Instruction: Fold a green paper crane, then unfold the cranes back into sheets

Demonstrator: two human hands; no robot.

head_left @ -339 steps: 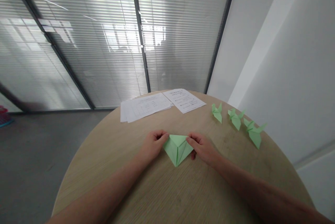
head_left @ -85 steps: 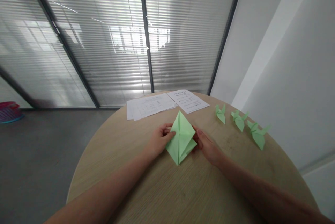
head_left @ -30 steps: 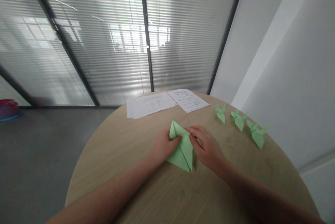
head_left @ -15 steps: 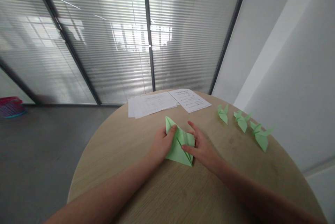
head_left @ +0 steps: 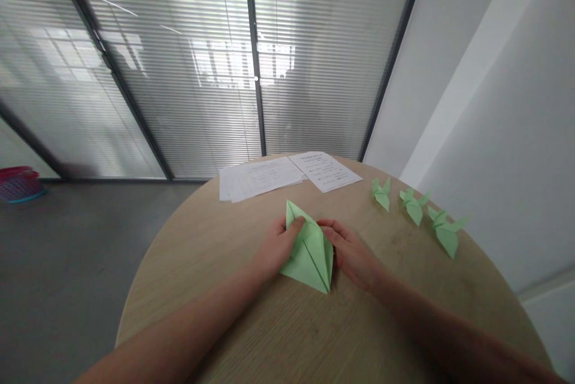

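Observation:
A partly folded sheet of light green paper (head_left: 309,258) is between my hands, low over the middle of the round table. My left hand (head_left: 279,244) grips its left side, with the thumb on top and the fingers underneath. On the right edge, my right hand (head_left: 353,252) pinches the paper near its upper right fold, the thumb and index finger close together. Creases run down to the paper's lower right corner. Some of my right fingers are hidden behind the paper.
Three folded green paper figures (head_left: 381,194), (head_left: 413,206), (head_left: 445,233) stand at the table's right. White sheets (head_left: 263,178) and a printed page (head_left: 326,171) lie at the back of the wooden table (head_left: 179,264). A basket (head_left: 20,184) is on the floor far left.
My right thumb and fingers have moved up and closed on the paper's right edge. The right flap is now folded more smoothly, and the paper's lower corner has shifted slightly down.

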